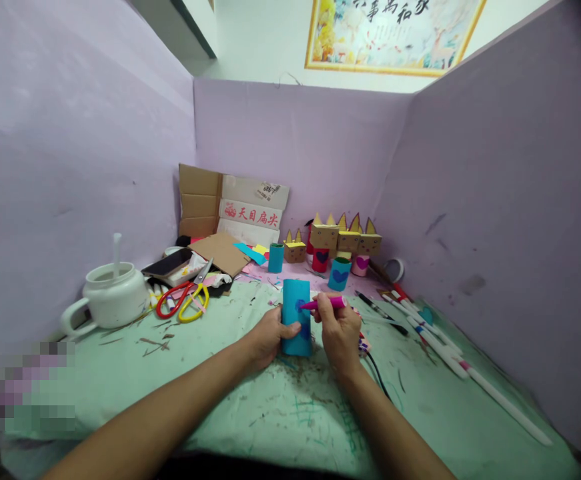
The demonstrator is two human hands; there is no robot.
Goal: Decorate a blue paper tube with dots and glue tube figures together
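Standing inside a white ceramic mug (115, 305) at nine o'clock, a pale stick (117, 253) is poking up past the rim; the mug's lower inside is staying hidden from us. Near eleven o'clock, a short blue tube (275, 260) is standing upright, and we are not managing to tell whether anything is in it.

At the clock's centre, we are gripping a turquoise paper tube (296, 317) with our left hand (269, 337), the thumb (291, 329) pressing its front. Its long axis is running from twelve to six o'clock, and dark-blue patches (300, 305) are facing us. Our right hand (340, 328) is closing around a magenta marker (339, 302); its tip is pointing toward nine o'clock, at the upper patch. Toward one o'clock, cat-eared cardboard heads (325, 238) are sitting on heart-marked tubes (339, 275).
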